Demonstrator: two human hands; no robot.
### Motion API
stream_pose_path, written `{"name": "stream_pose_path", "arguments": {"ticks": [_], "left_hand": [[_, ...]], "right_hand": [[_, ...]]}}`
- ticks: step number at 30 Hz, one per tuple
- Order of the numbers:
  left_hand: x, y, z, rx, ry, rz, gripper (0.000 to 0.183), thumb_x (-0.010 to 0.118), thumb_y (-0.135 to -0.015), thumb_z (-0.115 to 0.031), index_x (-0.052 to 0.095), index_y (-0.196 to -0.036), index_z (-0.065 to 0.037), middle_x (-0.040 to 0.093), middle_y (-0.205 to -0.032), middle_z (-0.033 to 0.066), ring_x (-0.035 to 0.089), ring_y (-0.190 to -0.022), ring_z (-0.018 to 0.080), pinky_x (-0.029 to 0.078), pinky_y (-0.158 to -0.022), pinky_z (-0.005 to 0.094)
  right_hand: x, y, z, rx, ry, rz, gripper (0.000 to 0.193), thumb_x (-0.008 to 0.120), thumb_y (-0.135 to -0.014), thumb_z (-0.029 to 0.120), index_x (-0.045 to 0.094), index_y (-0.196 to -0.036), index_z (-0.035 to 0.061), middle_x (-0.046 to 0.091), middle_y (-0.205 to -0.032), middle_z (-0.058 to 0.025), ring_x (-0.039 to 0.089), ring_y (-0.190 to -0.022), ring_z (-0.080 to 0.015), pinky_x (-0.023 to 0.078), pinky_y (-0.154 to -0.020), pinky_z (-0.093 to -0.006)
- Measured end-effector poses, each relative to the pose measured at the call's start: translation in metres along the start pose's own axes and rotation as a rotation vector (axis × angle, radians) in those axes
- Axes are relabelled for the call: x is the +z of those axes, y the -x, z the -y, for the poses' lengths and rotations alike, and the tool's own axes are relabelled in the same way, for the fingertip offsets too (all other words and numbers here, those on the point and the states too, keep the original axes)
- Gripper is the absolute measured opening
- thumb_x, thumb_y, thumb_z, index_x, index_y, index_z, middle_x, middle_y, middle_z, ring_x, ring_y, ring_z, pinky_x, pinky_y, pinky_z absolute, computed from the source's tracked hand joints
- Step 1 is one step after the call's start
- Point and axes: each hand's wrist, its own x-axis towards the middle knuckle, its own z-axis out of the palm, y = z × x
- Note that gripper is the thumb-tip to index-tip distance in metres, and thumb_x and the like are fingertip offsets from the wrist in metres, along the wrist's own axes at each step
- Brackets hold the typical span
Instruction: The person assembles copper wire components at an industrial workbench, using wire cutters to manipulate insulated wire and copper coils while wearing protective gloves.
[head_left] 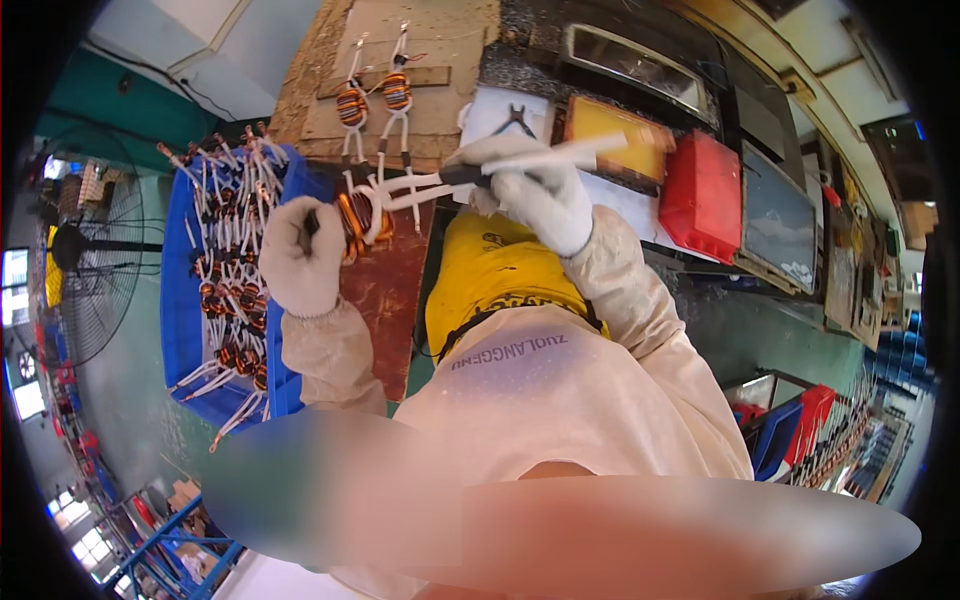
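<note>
My left hand (303, 258), in a white glove, is curled at the side of an orange-and-dark wire-wound coil (366, 226) and holds it. White-sleeved leads (405, 187) run from the coil to the right. My right hand (545, 198), also gloved, is closed round these leads by a black section (462, 176). Past its fingers a pale strip (585, 152) stretches right, blurred by motion. Two similar coils, one left (352, 104) and one right (397, 92), lie on the board beyond my hands, leads outstretched.
A blue crate (180, 290) full of coils with white leads stands at the left. Dark-handled pliers (516, 120) lie on a white surface ahead. A yellow tray (615, 135) and a red bin (700, 195) are at the right. A large fan (75, 245) stands far left.
</note>
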Motion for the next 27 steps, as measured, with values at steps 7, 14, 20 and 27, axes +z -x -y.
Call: {"name": "stream_pose_path", "arguments": {"ticks": [7, 14, 20, 27], "left_hand": [[0.046, 0.006, -0.023, 0.4, -0.204, 0.249, 0.013, 0.069, -0.072, -0.003, 0.061, -0.083, -0.004, 0.052, -0.064, 0.0035, 0.048, -0.054, 0.0114, 0.039, -0.051, 0.0251], [0.072, 0.024, -0.04, 0.587, -0.299, 0.234, 0.019, 0.072, -0.065, -0.007, 0.06, -0.08, -0.01, 0.05, -0.061, 0.0049, 0.049, -0.05, 0.0218, 0.039, -0.048, 0.0333], [0.074, 0.038, -0.044, 0.466, -0.249, 0.257, 0.017, 0.07, -0.067, -0.002, 0.061, -0.08, -0.007, 0.048, -0.061, 0.0064, 0.046, -0.047, 0.0186, 0.036, -0.045, 0.0297], [0.08, 0.036, -0.035, 0.416, -0.303, 0.173, 0.015, 0.071, -0.069, -0.006, 0.063, -0.082, -0.007, 0.049, -0.061, 0.0051, 0.044, -0.047, 0.0156, 0.036, -0.045, 0.0286]], "right_hand": [[-0.02, 0.048, 0.012, 0.006, -0.184, -0.407, 0.03, 0.045, -0.096, 0.026, 0.05, -0.11, -0.0006, 0.061, -0.1, -0.0174, 0.063, -0.08, -0.0211, 0.054, -0.067, -0.029], [-0.041, 0.062, 0.002, 0.243, -0.564, -0.624, 0.04, 0.045, -0.096, 0.039, 0.053, -0.105, 0.0009, 0.059, -0.069, -0.0078, 0.048, -0.045, -0.0111, 0.039, -0.042, -0.0195], [-0.042, 0.064, 0.013, 0.184, -0.442, -0.654, 0.043, 0.044, -0.096, 0.04, 0.05, -0.109, -0.0002, 0.053, -0.063, -0.0084, 0.046, -0.047, -0.0123, 0.037, -0.044, -0.0225], [-0.045, 0.083, 0.028, 0.199, -0.063, -0.466, 0.041, 0.05, -0.093, 0.026, 0.042, -0.123, -0.0005, 0.061, -0.094, -0.0139, 0.06, -0.078, -0.0179, 0.051, -0.066, -0.0276]]}}
